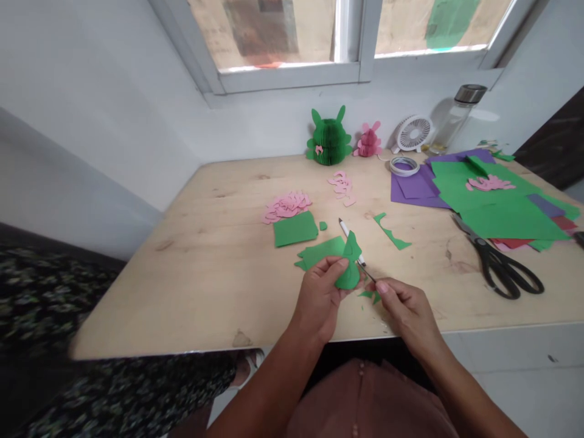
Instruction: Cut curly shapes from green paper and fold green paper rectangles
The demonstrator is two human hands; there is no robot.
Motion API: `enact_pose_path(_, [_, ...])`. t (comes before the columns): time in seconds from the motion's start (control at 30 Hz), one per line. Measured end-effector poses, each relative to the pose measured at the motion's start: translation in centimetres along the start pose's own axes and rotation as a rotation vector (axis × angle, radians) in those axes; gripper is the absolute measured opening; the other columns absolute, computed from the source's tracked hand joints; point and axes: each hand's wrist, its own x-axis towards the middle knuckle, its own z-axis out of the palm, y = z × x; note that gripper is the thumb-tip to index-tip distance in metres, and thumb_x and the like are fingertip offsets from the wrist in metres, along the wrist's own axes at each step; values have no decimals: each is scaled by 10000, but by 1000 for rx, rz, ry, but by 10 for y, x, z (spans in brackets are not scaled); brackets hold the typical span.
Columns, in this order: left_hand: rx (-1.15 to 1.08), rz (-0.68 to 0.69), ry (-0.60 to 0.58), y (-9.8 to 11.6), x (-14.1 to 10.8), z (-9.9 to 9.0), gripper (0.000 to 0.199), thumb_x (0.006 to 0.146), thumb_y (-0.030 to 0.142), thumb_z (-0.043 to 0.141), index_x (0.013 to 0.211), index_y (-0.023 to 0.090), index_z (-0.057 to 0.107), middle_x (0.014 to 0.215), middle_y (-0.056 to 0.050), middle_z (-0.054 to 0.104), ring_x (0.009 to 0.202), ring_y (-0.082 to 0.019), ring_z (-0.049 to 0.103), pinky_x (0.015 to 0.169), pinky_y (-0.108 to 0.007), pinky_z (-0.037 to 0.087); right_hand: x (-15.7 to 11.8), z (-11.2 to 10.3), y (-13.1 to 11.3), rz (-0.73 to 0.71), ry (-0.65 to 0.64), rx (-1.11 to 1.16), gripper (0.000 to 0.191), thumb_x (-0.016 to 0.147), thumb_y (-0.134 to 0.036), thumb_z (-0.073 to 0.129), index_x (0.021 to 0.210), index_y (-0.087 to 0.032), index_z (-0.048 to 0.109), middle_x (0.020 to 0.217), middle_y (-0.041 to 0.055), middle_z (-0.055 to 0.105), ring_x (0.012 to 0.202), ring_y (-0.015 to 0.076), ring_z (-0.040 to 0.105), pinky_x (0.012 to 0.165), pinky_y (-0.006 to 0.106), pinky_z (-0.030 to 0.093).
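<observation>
My left hand [323,289] pinches a green paper cutout [349,278] with a rounded lower part and a narrower, pointed top. My right hand [407,309] is closed around a thin, dark, pointed tool [368,275], whose tip points at the cutout's right edge. The tool's handle is hidden in the fingers. Behind the cutout lies a white marker [347,230] with black ends. Under and beside my left hand is a green paper piece [323,252], with another green rectangle [295,230] beyond it. Small green scraps [376,297] lie beneath my right hand.
Pink cutouts [288,207] lie beyond the green rectangle. Black-handled scissors [497,258] rest at right, near green sheets [497,213] and purple paper [415,190]. Along the wall stand a green paper figure [329,143], a pink one [367,141], a fan [414,134] and a bottle [451,125].
</observation>
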Motion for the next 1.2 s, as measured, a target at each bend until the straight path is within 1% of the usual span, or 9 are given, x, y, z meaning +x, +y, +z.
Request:
enact_pose_path(0.13, [-18, -13, -12, -3, 1, 0, 185, 649, 215, 762, 710, 147, 601, 665, -17, 677, 659, -159, 648, 745, -339, 534, 0, -1, 1, -7, 17, -6, 383, 836, -509, 578, 778, -171, 748, 685, 17, 672, 668, 177, 564, 612, 253, 420])
enact_pose_path(0.3, [-14, -22, -21, -3, 1, 2, 163, 659, 206, 752, 706, 145, 608, 666, -22, 678, 664, -161, 647, 739, -335, 531, -1, -1, 1, -1, 24, 14, 377, 840, -494, 578, 740, -165, 732, 613, 1, 618, 585, 145, 507, 559, 244, 386])
enact_pose_path(0.43, [-69, -27, -6, -8, 0, 4, 177, 631, 203, 774, 694, 150, 618, 670, -13, 669, 678, -155, 637, 747, -329, 521, -1, 2, 4, 10, 99, 96, 391, 840, -503, 580, 733, -151, 712, 516, -32, 455, 505, 104, 377, 475, 228, 296])
enact_pose_path(0.57, [-108, -53, 38, -17, -2, 6, 201, 606, 215, 805, 703, 149, 642, 709, -6, 668, 673, -116, 598, 707, -270, 494, 4, 8, 5, 32, 209, 310, 403, 839, -532, 570, 807, -149, 694, 480, -75, 294, 450, 84, 239, 416, 225, 181])
enact_pose_path(0.7, [-124, -52, 50, -23, -7, 8, 202, 589, 223, 824, 691, 157, 663, 711, 1, 674, 677, -104, 585, 693, -241, 464, 15, 11, -5, 28, 228, 367, 333, 718, -457, 727, 851, -153, 700, 513, -72, 361, 463, 75, 250, 424, 219, 187])
enact_pose_path(0.8, [-99, -44, 68, -25, -10, 8, 197, 578, 222, 827, 684, 166, 671, 727, 5, 686, 667, -99, 575, 683, -233, 446, 21, 13, -11, 62, 240, 351, 277, 663, -403, 771, 744, -152, 685, 533, -56, 430, 473, 71, 279, 436, 219, 208])
enact_pose_path(0.97, [26, -23, 65, -24, -6, 5, 195, 588, 246, 813, 704, 159, 682, 728, -5, 682, 684, -109, 575, 698, -237, 429, 22, 14, -13, 71, 225, 327, 241, 671, -379, 747, 683, -152, 668, 530, -52, 442, 476, 75, 298, 449, 221, 229])
enact_pose_path(1.07, [113, 45, 52, -21, 0, 5, 200, 600, 252, 802, 730, 157, 685, 721, -4, 674, 691, -112, 574, 699, -233, 422, 21, 13, -13, 62, 181, 285, 241, 688, -381, 733, 662, -155, 653, 544, -48, 450, 489, 79, 311, 456, 219, 235])
enact_pose_path(1.2, [168, 96, 73, -15, 5, 6, 197, 588, 242, 801, 677, 156, 648, 643, 23, 628, 614, -92, 534, 628, -216, 396, 19, 10, -14, 53, 111, 238, 261, 726, -409, 713, 692, -158, 650, 571, -41, 456, 521, 90, 336, 475, 217, 260])
